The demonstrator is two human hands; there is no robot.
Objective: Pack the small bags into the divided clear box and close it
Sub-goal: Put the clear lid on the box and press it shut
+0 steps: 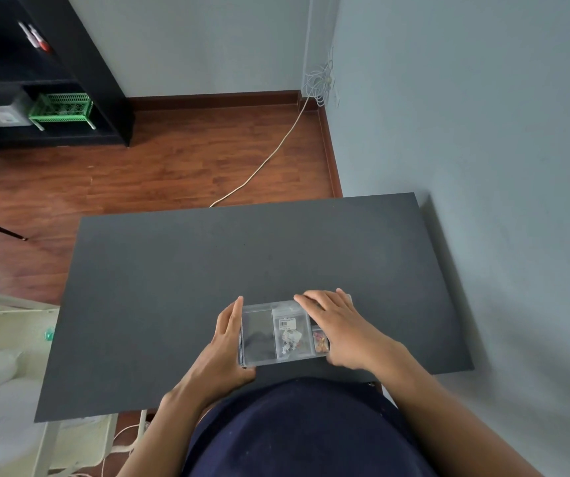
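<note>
The person's dark navy garment point(305, 432) filled the nearest part of the view, with both bare forearms extending forward over the near edge of the black table point(180, 270). The divided clear box point(276, 333) rested on the table close to that near edge, between the two hands. The left hand point(225, 342) was pressed flat against the box's left end wall, fingers extended along it and the thumb side near the front corner. The right hand point(338, 328) lay palm-down across the right portion of the box, fingers spread over the top and reaching toward the far edge; it covered most of the right compartment. Whether the lid was fully seated could not be determined. Through the clear plastic, the left compartment held a dark item point(258, 339), the middle compartment held a small bag with a barcode label point(288, 333) and pale pieces, and the right compartment showed a small bag of reddish-orange pieces point(320, 340). The remaining table surface carried nothing else. Beyond the far table edge, a pale cable point(269, 156) ran across the wooden floor point(173, 160) toward the wall corner. A black shelf unit point(70, 63) holding a green basket point(61, 106) stood at the far left.
</note>
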